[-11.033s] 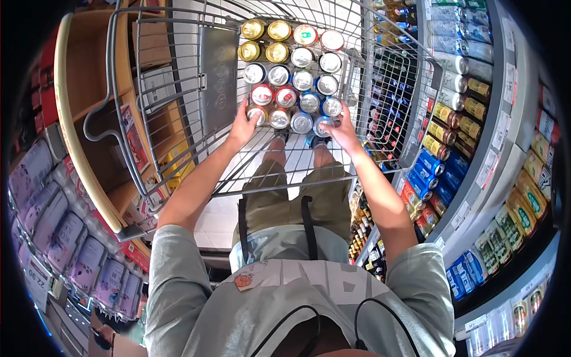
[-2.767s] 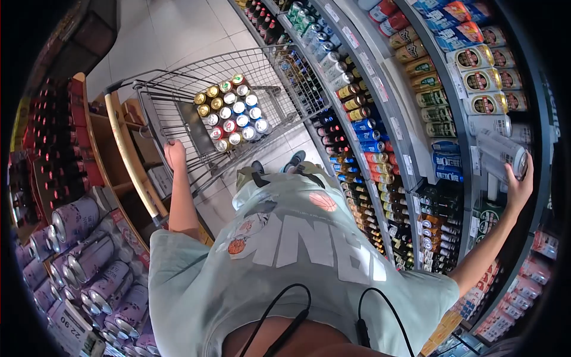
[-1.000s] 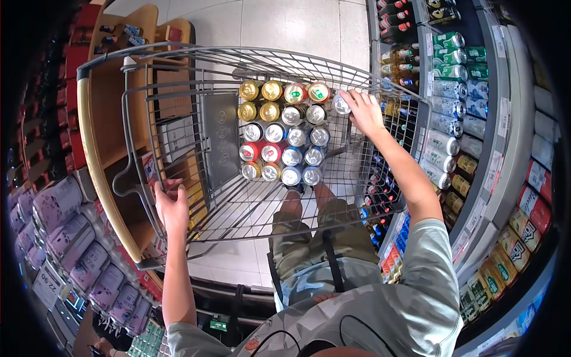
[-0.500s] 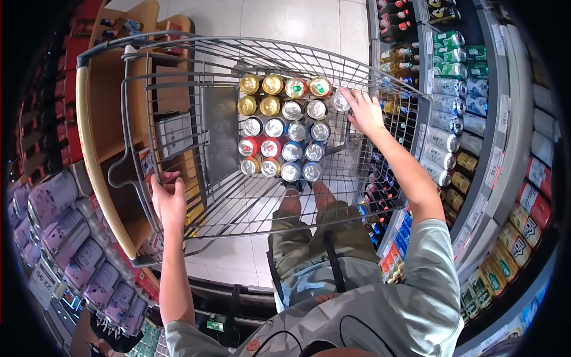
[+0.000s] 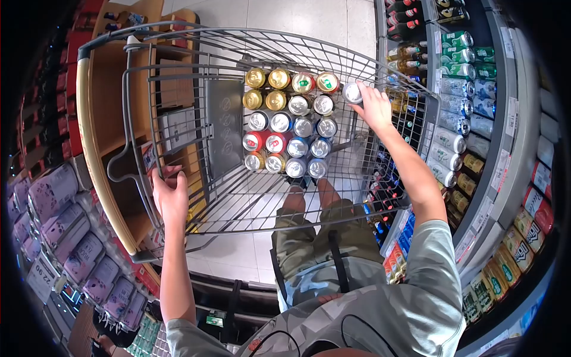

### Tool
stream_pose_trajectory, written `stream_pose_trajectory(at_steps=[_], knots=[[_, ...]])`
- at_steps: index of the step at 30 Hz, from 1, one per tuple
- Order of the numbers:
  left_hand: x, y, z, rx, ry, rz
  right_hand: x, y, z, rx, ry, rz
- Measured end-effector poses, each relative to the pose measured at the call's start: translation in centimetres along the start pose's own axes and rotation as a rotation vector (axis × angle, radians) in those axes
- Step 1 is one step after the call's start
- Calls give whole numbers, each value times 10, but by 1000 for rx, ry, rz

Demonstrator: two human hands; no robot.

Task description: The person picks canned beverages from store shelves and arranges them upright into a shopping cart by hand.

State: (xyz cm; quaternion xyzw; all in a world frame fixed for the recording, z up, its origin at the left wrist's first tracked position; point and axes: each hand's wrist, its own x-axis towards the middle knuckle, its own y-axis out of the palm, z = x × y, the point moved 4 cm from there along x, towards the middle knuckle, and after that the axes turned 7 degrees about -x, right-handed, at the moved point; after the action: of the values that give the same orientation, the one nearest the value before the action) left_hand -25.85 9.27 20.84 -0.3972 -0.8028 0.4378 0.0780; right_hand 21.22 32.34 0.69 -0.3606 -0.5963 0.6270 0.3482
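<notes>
Right hand (image 5: pixel 376 110) holds a smooth, round-topped metal can (image 5: pixel 351 93).

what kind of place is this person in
Most likely a supermarket, in or near its drinks section: a wire shopping cart holds rows of cans, shelves on the right are stocked with more cans and bottles, and a price sign reading 22.90 stands at the left.

Pale grey-green sleeves (image 5: pixel 433 265); olive shorts (image 5: pixel 304 244)
</notes>
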Motion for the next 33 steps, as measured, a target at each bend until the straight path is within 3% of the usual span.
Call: stream_pose_trajectory(at_steps=[10,28,33], knots=[[-1,0,-7,101,-3,49,-9,4,1,-21,-113,57],[-3,-2,-10,108,13,30,-11,-2,6,-83,-75,132],[-2,-1,-5,106,37,25,-13,-6,10,-72,-153,69]])
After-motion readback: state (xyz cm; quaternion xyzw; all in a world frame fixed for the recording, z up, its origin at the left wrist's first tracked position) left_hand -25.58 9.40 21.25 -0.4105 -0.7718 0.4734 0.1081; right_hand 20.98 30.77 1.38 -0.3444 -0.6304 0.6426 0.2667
